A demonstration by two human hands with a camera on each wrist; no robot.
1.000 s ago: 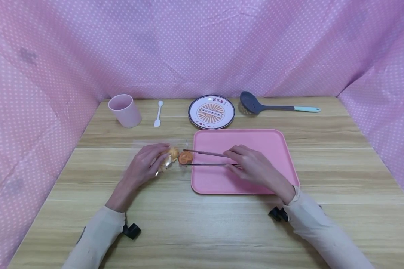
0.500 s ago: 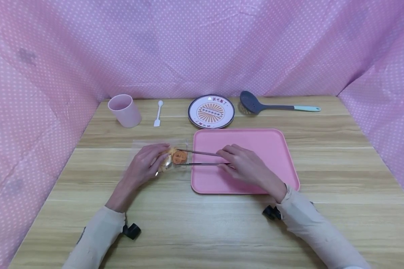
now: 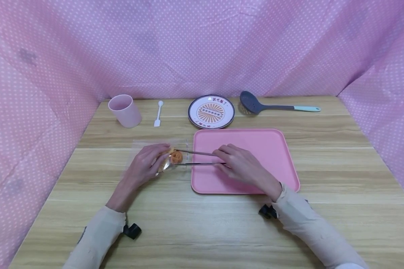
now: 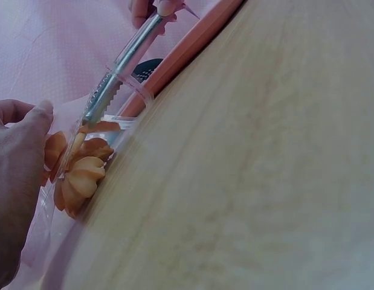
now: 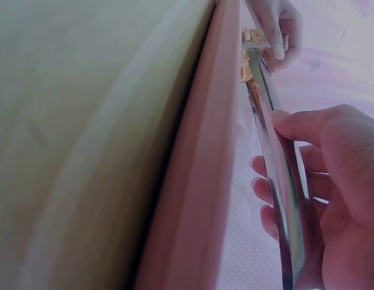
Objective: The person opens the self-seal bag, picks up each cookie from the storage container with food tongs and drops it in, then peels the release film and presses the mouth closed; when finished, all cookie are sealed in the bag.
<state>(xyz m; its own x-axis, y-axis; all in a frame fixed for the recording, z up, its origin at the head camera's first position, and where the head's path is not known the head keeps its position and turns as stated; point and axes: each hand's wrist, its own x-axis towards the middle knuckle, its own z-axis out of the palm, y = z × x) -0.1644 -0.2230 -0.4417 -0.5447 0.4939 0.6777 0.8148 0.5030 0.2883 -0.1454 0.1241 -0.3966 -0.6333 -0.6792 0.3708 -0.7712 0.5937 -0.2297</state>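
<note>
My right hand (image 3: 239,164) grips metal tongs (image 5: 283,181), thumb on one side and fingers on the other. The tongs' arms reach left past the tray's edge into the mouth of a clear plastic bag (image 3: 180,145). Between their tips sits a round brown cookie (image 3: 176,157). My left hand (image 3: 144,162) holds the bag by its far end, thumb and fingers bent around it. Several flower-shaped cookies (image 4: 81,181) lie inside the bag, as the left wrist view shows. In the head view my left fingers partly hide them.
A pink tray (image 3: 208,183) lies under my right hand. Behind stand a pink cup (image 3: 126,112), a small white spoon (image 3: 158,114), a patterned plate (image 3: 211,112) and a dark slotted spoon (image 3: 252,102) with a mint handle. Pink dotted cloth (image 3: 202,48) surrounds the wooden table (image 3: 195,231).
My right hand has moved left with the tongs, carrying the round cookie from the tray's left edge into the bag beside the other cookies. The left hand stays in place.
</note>
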